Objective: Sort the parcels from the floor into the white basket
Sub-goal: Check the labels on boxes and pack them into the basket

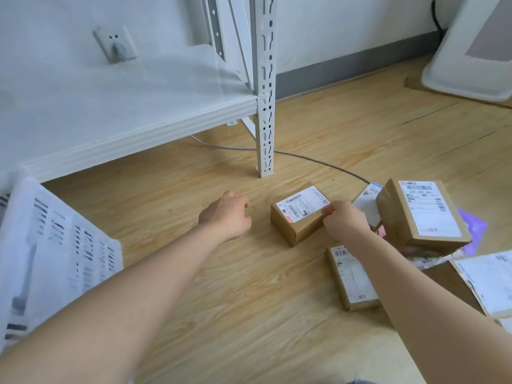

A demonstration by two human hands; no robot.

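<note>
White basket (55,245) is sitting far left. Left hand (225,214) is hovering loosely curled, holding nothing. Right hand (345,220) is pinching the small cardboard parcel (297,217) at its right edge, still on the wooden floor (235,286). Risk: one-sided pinch letting the box tilt and slip during lifting.

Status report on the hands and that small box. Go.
Right hand pinching the small box at its right edge. Left hand loosely curled, holding nothing. Box on the floor. White basket at left, path clear.

Right hand (345,221) on small parcel (297,217) (left hand (228,214) beside).
</note>
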